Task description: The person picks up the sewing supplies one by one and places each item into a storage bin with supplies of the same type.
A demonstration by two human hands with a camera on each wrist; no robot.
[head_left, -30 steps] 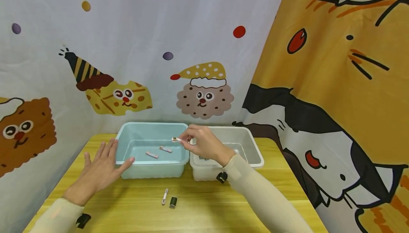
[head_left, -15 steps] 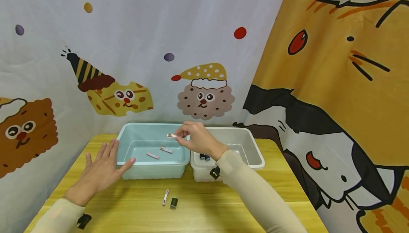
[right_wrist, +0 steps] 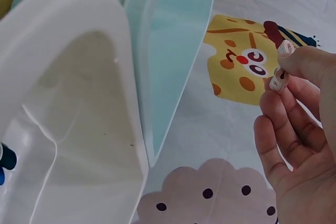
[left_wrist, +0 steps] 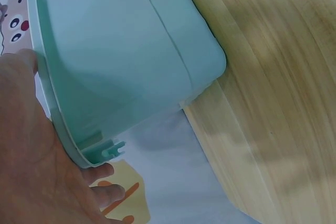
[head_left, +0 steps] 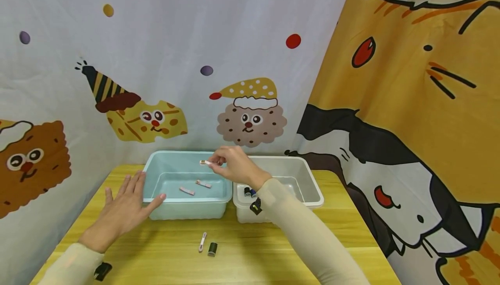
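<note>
My right hand (head_left: 236, 165) pinches a small folded tape measure (head_left: 204, 162) between thumb and fingertips, above the right part of the light blue bin (head_left: 187, 201). In the right wrist view the tape measure (right_wrist: 282, 69) is a pale looped strip with printed marks. Two more folded tape measures, one pinkish (head_left: 186, 190) and one beside it (head_left: 203, 183), lie on that bin's floor. My left hand (head_left: 124, 209) rests with spread, straight fingers against the bin's left rim. On the table in front lie another folded tape measure (head_left: 202, 242) and a dark green thread spool (head_left: 212, 249).
A white bin (head_left: 312, 196) stands right beside the blue one. Inside it are dark thread spools (head_left: 247, 191), partly hidden by my right arm. The wooden table (head_left: 156, 250) ends at a printed curtain (head_left: 242, 24) behind the bins.
My right hand has moved left and slightly up with the tape measure, from near the bins' shared edge to over the blue bin. The left hand stays at the rim.
</note>
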